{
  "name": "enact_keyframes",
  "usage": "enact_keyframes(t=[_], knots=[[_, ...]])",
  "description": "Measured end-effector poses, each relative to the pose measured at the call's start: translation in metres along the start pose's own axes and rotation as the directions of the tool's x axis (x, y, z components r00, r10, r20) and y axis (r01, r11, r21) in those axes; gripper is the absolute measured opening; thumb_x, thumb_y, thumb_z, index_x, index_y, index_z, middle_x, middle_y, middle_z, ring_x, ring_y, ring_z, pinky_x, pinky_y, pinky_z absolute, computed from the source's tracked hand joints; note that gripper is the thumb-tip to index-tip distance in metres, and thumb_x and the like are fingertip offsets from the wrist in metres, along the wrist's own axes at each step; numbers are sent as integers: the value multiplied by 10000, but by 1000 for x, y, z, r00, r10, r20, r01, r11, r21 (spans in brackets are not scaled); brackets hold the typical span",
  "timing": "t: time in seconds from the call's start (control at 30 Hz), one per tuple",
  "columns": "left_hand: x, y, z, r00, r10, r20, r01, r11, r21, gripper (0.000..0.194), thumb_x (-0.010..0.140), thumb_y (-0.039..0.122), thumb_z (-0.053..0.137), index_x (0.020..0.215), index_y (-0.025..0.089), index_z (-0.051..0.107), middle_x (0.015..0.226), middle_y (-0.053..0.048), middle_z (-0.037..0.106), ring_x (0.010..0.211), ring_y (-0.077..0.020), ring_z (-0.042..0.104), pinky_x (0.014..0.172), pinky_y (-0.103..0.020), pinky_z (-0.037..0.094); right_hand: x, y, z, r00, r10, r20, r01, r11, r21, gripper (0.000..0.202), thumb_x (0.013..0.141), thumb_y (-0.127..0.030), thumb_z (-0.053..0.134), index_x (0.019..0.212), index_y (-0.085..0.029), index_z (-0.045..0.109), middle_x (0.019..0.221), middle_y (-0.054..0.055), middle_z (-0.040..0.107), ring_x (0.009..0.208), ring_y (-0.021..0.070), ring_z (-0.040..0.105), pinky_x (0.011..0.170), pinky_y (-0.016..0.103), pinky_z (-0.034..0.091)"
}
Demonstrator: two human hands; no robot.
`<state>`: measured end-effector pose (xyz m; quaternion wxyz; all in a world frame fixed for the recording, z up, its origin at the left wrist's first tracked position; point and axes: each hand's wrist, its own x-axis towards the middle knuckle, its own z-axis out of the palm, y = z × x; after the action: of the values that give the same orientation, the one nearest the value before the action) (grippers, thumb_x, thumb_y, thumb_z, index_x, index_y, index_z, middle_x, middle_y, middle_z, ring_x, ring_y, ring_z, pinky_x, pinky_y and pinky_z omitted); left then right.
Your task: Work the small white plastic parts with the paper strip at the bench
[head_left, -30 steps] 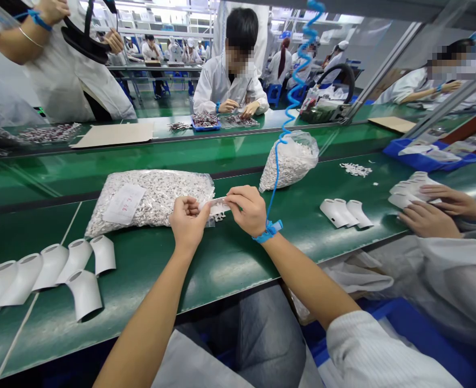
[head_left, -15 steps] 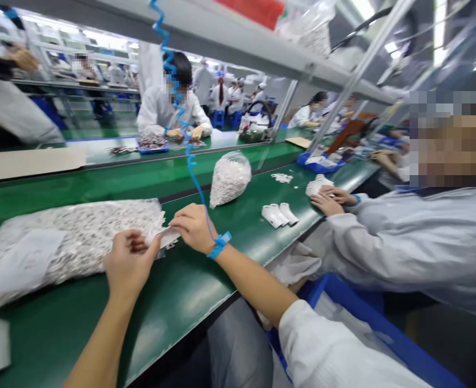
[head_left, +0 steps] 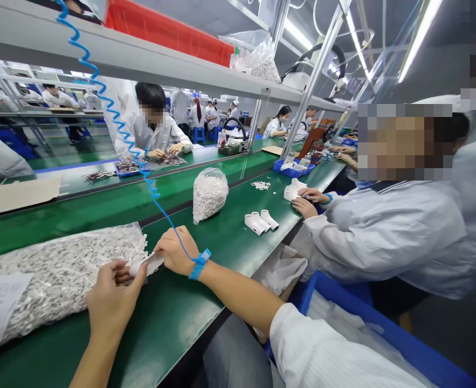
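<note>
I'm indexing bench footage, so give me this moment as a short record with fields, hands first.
Left hand: pinching one end of a white part
Right hand: fingers on the part's other end
Right wrist: blue strap, joined to a coiled blue cord
Beside left hand: large clear bag of small white pieces, with a paper label
Beyond right hand: smaller bag of small white pieces
Farther right: three curved white pieces; co-worker's hands on more

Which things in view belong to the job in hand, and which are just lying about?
Likely part of the job:
- white piece, held between left hand and right hand
- large bag of small white parts, beside the hands

Apparently just lying about:
- red bin, on the shelf
- cardboard sheet, beyond the green belt
</note>
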<state>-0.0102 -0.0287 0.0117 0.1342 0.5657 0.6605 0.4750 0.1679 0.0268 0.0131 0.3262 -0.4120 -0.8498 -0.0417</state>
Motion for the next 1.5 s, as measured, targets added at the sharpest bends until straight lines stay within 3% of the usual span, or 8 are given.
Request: enact_keyframes(t=[0.2, 0.37, 0.5, 0.8, 0.93, 1.13, 1.33, 1.5], knots=[[0, 6, -6, 993, -114, -35, 112, 991, -70, 662, 549, 673, 706, 996, 218, 526, 820, -20, 647, 767, -239, 674, 818, -398, 562, 2, 3, 0, 980, -194, 41, 197, 973, -118, 232, 934, -126, 508, 1108, -212, 633, 1012, 48, 701, 1048, 192, 540, 891, 360, 317], [2, 3, -8, 998, -41, -51, 39, 998, -43, 655, 564, 673, 688, 1005, 223, 512, 845, -23, 657, 784, -246, 680, 809, -405, 565, 3, 6, -3, 956, -269, 119, 284, 948, -142, 152, 967, -180, 497, 1039, -205, 629, 939, 47, 696, 980, 178, 540, 892, 361, 299], [2, 2, -6, 998, 10, -55, -10, 1000, 12, 653, 572, 676, 677, 1015, 221, 521, 843, -24, 659, 778, -248, 676, 796, -406, 567, 3, 5, -6, 957, -279, 84, 288, 949, -130, 171, 1002, -247, 474, 990, -198, 637, 902, 41, 699, 937, 176, 548, 881, 377, 289], [4, 0, -7, 996, -86, -29, 85, 996, -30, 688, 533, 695, 703, 991, 215, 520, 851, -33, 662, 807, -263, 687, 833, -422, 563, 5, 12, 1, 955, -292, 45, 294, 954, -56, 202, 1003, -294, 484, 960, -208, 662, 908, 21, 718, 970, 163, 592, 877, 363, 317], [1, 3, -8, 994, -99, -50, 96, 993, -61, 668, 548, 679, 711, 990, 219, 513, 839, -19, 655, 783, -240, 681, 827, -409, 567, 7, 15, 2, 974, -226, 22, 225, 973, 56, 181, 984, -312, 524, 966, -221, 679, 955, 7, 742, 981, 160, 615, 845, 344, 349], [-9, 10, -9, 991, -119, -65, 114, 990, -84, 643, 563, 649, 719, 986, 214, 509, 810, -12, 635, 772, -226, 671, 807, -390, 569, 8, 18, 3, 985, -168, -23, 167, 933, 318, 143, 951, -325, 623, 958, -193, 678, 1014, 19, 747, 1026, 121, 637, 952, 277, 411], [-20, 6, -5, 986, 29, -166, -22, 999, 43, 607, 635, 647, 682, 1025, 204, 542, 860, -36, 662, 746, -222, 668, 822, -389, 559, 8, 17, 3, 998, -56, -15, 56, 867, 495, 108, 853, -271, 750, 871, -176, 701, 978, 30, 756, 971, 108, 662, 945, 257, 452], [-22, 1, -8, 982, 91, -166, -73, 991, 109, 612, 672, 662, 642, 1055, 194, 546, 877, -51, 677, 733, -219, 665, 780, -353, 541, 6, 17, 5, 997, -75, -32, 81, 860, 503, 89, 859, -260, 742, 883, -177, 722, 981, 33, 764, 983, 114, 669, 958, 262, 460]])
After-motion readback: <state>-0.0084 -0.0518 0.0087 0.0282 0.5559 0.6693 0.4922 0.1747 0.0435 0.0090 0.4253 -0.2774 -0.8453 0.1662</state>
